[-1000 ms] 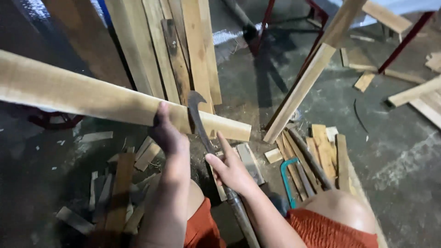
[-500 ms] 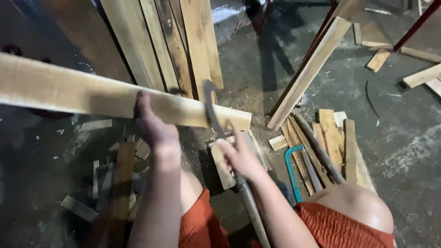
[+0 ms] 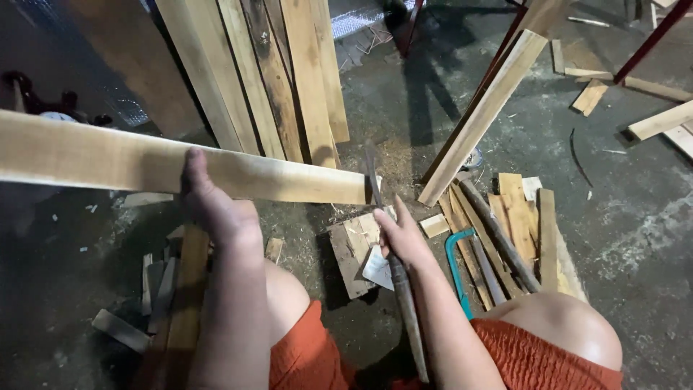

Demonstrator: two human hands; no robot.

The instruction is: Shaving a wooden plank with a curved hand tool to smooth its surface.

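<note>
My left hand (image 3: 211, 204) grips a long pale wooden plank (image 3: 101, 160) and holds it level, running from the left edge to the middle. My right hand (image 3: 401, 237) is closed on the wooden handle of a dark-bladed chopping tool (image 3: 374, 175). Its blade stands upright at the plank's right end. Below them a small square wood block (image 3: 351, 254) lies on the concrete floor. My knees in orange shorts frame the bottom of the view.
Several tall boards (image 3: 274, 79) lean at the back. A long slat (image 3: 482, 115) leans diagonally at the right. A teal-framed hacksaw (image 3: 455, 260) and stacked short offcuts (image 3: 516, 217) lie to the right. More scraps (image 3: 170, 289) lie at the left.
The plank has shifted left, so its right end now meets the blade. My left hand slid left along it. The tool moved from across the plank's face to its end.
</note>
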